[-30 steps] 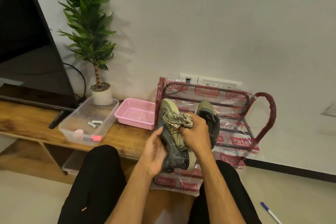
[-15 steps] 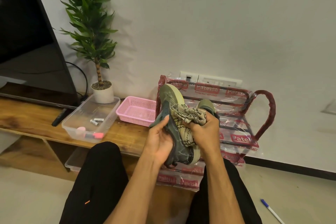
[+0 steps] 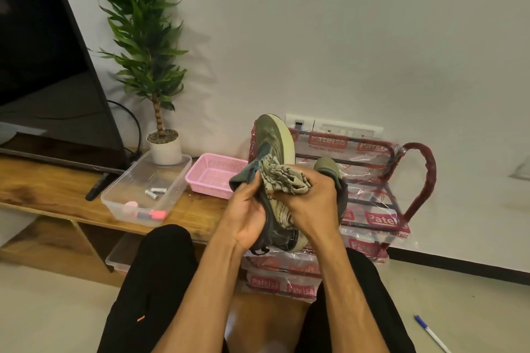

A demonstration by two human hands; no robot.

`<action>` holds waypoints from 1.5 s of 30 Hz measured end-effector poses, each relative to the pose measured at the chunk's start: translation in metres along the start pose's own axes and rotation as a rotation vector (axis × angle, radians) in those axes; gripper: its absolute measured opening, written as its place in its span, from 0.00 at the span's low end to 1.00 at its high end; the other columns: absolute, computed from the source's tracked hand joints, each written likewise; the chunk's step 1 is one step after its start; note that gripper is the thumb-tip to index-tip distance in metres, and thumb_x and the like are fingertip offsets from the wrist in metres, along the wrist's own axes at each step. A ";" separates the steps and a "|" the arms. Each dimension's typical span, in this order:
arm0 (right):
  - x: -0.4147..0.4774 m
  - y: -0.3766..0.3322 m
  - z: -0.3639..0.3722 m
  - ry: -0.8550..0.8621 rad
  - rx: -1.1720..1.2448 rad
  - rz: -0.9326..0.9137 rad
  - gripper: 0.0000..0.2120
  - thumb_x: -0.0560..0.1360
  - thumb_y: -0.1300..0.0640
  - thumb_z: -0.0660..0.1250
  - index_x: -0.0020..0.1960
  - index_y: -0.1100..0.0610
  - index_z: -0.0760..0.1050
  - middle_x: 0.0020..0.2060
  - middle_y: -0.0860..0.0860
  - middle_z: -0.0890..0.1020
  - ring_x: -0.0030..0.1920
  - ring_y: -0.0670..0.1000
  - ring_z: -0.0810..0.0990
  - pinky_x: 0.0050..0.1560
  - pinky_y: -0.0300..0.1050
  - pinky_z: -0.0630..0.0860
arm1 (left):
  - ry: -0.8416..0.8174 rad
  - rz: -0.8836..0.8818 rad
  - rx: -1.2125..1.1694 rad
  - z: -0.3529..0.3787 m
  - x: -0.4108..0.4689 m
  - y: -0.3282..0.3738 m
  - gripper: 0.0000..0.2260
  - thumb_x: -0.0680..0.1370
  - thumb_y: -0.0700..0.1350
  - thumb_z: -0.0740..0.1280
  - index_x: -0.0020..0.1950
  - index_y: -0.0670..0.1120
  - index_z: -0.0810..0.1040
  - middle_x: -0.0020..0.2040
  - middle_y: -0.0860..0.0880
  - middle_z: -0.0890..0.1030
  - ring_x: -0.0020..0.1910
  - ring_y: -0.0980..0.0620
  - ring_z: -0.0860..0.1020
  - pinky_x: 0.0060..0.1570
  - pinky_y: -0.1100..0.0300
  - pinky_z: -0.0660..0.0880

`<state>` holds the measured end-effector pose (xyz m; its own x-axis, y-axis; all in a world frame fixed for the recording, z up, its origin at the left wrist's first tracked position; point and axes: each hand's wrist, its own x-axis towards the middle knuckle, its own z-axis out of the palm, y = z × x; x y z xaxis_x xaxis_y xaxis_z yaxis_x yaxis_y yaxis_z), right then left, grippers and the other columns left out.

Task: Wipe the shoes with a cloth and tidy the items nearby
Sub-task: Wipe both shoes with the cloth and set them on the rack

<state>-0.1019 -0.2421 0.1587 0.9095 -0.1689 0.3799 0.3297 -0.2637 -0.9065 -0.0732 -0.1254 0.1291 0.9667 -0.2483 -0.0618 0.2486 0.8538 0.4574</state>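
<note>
An olive-green shoe with a pale sole stands nearly upright, toe up, in front of me. My left hand grips its side near the heel. My right hand holds a bunched, patterned beige cloth pressed against the shoe's upper. A second olive shoe sits behind my right hand on the plastic-wrapped shoe rack, mostly hidden.
A pink basket and a clear container with batteries and markers sit on the wooden bench. A potted plant and a TV stand at left. A blue-capped pen lies on the floor.
The shoe has been raised and tilted more upright. My right hand has slid the cloth up along the shoe's side. The view has drifted slightly.
</note>
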 end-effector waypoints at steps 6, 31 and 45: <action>0.013 0.002 0.017 0.252 -0.185 -0.055 0.16 0.67 0.68 0.73 0.52 0.56 0.84 0.43 0.44 0.85 0.42 0.33 0.80 0.44 0.26 0.75 | 0.036 -0.079 -0.042 -0.002 -0.002 -0.004 0.13 0.76 0.39 0.64 0.56 0.39 0.83 0.54 0.40 0.84 0.53 0.45 0.84 0.51 0.51 0.81; -0.024 0.003 0.033 0.079 -0.173 0.022 0.14 0.67 0.55 0.76 0.52 0.49 0.81 0.47 0.45 0.83 0.49 0.45 0.81 0.49 0.40 0.78 | 0.227 0.063 0.001 -0.002 -0.010 0.000 0.13 0.82 0.40 0.59 0.63 0.38 0.78 0.57 0.41 0.83 0.57 0.47 0.81 0.62 0.54 0.75; -0.033 0.026 0.007 0.037 -0.124 0.244 0.13 0.66 0.60 0.78 0.49 0.51 0.84 0.41 0.42 0.86 0.44 0.39 0.82 0.44 0.35 0.78 | 0.228 0.013 -0.125 -0.023 -0.015 -0.010 0.14 0.81 0.39 0.59 0.62 0.37 0.78 0.55 0.39 0.84 0.53 0.45 0.83 0.59 0.51 0.77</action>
<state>-0.1219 -0.2369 0.1215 0.9475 -0.2760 0.1613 0.0659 -0.3251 -0.9434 -0.0891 -0.1198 0.1046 0.9552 -0.1394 -0.2610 0.2276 0.9098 0.3472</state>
